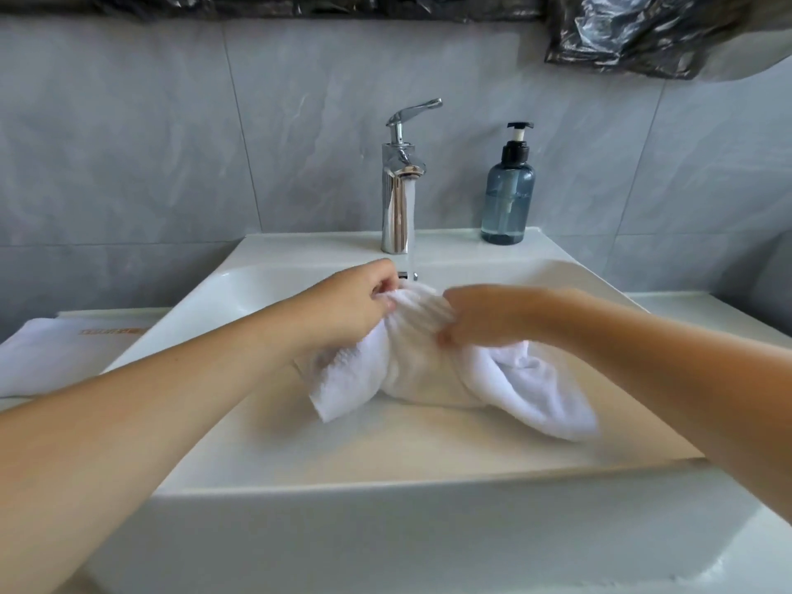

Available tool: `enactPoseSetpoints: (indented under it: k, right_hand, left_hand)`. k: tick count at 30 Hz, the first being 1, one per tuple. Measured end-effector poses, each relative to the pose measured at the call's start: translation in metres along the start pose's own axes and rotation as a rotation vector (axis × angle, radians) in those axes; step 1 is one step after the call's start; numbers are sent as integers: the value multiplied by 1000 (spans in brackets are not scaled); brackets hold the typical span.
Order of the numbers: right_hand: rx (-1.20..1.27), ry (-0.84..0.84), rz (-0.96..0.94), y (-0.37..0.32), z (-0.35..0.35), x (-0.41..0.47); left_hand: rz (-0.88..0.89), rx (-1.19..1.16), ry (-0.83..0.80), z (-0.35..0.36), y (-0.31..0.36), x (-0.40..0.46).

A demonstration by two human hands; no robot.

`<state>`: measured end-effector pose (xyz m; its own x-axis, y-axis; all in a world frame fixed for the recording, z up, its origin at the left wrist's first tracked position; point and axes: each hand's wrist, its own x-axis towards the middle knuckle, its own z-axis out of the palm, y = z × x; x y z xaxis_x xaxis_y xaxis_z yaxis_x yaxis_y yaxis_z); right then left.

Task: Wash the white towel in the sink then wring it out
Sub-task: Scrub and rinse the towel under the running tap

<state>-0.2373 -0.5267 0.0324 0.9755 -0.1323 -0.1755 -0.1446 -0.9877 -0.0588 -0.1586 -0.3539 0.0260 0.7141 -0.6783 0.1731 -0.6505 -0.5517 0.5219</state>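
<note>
I see a wall of large grey, marble-veined tiles with thin grout lines behind everything. Along the top edge hangs crumpled black plastic sheeting, bunched lower at the upper right. A pale desk runs left and right under the wall. On its left part lies a folded white cloth with a short orange mark. The light is soft and even, giving faint shadows.

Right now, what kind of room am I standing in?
Most likely a bathroom. You're at a white basin sink with a chrome tap running, a blue pump soap bottle on its back ledge, and grey tiled wall behind. Both hands, left and right, grip a white towel.
</note>
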Motion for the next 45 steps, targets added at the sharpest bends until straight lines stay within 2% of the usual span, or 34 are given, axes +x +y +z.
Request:
enactPoseSetpoints:
  k: [2, 4, 6, 8, 10, 12, 14, 15, 17, 19, 21, 23, 25, 27, 29, 31, 33, 35, 39, 42, 45]
  right_hand:
    - [48, 72, 58, 2, -13, 12]
    - [92, 22, 85, -1, -18, 20]
    - [261, -10, 81, -5, -19, 20]
    - [434, 29, 67, -2, -20, 19]
    - [492, 116, 54, 7, -26, 15]
    - [598, 205, 2, 16, -32, 13]
    - [714, 224, -60, 18, -34, 11]
    - [713, 222, -63, 19, -33, 10]
    - [602, 232, -19, 19, -29, 10]
    - [535, 260, 8, 19, -29, 9]
    - [538, 184, -20, 16, -29, 5]
    - [363, 49, -41, 7, -25, 4]
    - [139, 25, -39, 0, -21, 9]
    - [24, 66, 3, 0, -21, 11]
    - [36, 67, -19, -1, -23, 8]
    - [116, 41, -80, -8, -24, 4]
    - [65, 47, -103, -12, -23, 8]
    - [18, 81, -77, -8, -22, 12]
    - [104, 30, -107, -9, -21, 9]
    - [3, 53, -66, -10, -19, 14]
    - [97, 21, -87, -7, -17, 11]
  left_hand:
    - [-142, -110, -36, -3, 0, 6]
    - [-256, -225, -151, -14, 7, 9]
    - [-295, -366, -183, -25, 17, 12]
    - [-297, -542, -122, -31, 23, 15]
    - [-259, -697, 4, -30, 24, 15]
    - [-176, -740, 120, -29, 22, 16]
    - [-96, -705, 212, -26, 18, 18]
    - [-59, -615, 236, -24, 15, 17]
    - [-1, -332, 204, -15, 7, 15]
    - [-63, -197, 126, -3, -1, 17]
    - [-162, -204, 145, -1, -4, 21]
    - [-183, -180, 202, -2, -3, 25]
    - [-152, -188, 106, 0, 2, 23]
    - [-135, -186, -79, 4, 9, 18]
    - [-129, -138, -93, 4, 8, 15]
    - [-101, 0, 16, 2, 3, 17]
    - [-59, 28, 62, 4, 4, 16]
    - [-14, -26, 35, 7, 9, 15]
    - [-48, 111, 48, 3, -1, 19]
    - [-37, -11, -28, 7, 4, 16]
    - [-49, 30, -25, 6, 2, 16]
